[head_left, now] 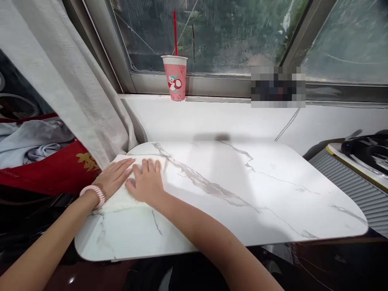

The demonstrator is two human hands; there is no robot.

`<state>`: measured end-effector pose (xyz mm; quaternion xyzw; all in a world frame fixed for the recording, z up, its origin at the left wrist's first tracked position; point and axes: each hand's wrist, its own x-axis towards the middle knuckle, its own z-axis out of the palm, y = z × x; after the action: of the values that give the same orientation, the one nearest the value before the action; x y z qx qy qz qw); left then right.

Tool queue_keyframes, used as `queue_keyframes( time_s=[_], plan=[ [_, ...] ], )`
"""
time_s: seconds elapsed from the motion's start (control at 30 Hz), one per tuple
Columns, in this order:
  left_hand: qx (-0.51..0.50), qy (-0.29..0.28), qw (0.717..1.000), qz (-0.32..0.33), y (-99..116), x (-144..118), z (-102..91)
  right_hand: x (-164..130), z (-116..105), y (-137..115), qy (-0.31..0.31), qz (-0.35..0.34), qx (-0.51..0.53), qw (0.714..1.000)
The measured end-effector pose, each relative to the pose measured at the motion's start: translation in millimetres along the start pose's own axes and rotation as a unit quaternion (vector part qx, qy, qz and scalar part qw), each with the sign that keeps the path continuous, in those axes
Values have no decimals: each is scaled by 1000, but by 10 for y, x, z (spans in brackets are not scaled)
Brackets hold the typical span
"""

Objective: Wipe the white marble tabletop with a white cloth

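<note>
A thin white cloth is spread on the left end of the white marble-patterned tabletop. Pressed on its left part is my left hand, fingers stretched out and a pink coiled band round the wrist. My right hand lies flat on the same cloth, just to the right, its fingers spread. The two hands are close together, with my left fingertips beside my right thumb and index finger. Neither hand grasps the cloth; part of it is hidden beneath them.
A pink paper cup with a red straw stands on the window sill behind the table. The light curtain hangs at the left, near a red bag with clothes. A ridged grey case adjoins the right end. One sill patch is blurred.
</note>
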<state>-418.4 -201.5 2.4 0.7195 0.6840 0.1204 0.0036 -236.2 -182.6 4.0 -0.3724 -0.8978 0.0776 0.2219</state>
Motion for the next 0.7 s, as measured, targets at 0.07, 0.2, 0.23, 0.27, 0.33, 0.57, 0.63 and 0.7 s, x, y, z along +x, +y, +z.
queue_keyframes(
  time_s=[0.07,0.2,0.23,0.27,0.33,0.57,0.63,0.7],
  plan=[
    [3,6,1000,2,6,-209,10,-185,-50,-101,-2,-9,2,1000],
    [9,11,1000,-10,62,-588,34,-534,-142,-265,-2,-23,11,1000],
    [8,10,1000,-17,87,-674,40,-611,-163,-296,-2,-27,14,1000],
    [6,11,1000,-25,114,-758,47,-683,-182,-324,-3,-31,16,999],
    [2,14,999,-32,168,-915,69,-817,-223,-369,-4,-37,21,999],
    [34,61,998,1,364,-1329,147,-1221,-419,-409,-14,-61,31,998],
    [40,69,997,6,447,-1392,155,-1314,-473,-375,-16,-71,35,997],
    [37,76,996,14,554,-1422,166,-1390,-510,-318,-16,-74,43,996]
  ],
)
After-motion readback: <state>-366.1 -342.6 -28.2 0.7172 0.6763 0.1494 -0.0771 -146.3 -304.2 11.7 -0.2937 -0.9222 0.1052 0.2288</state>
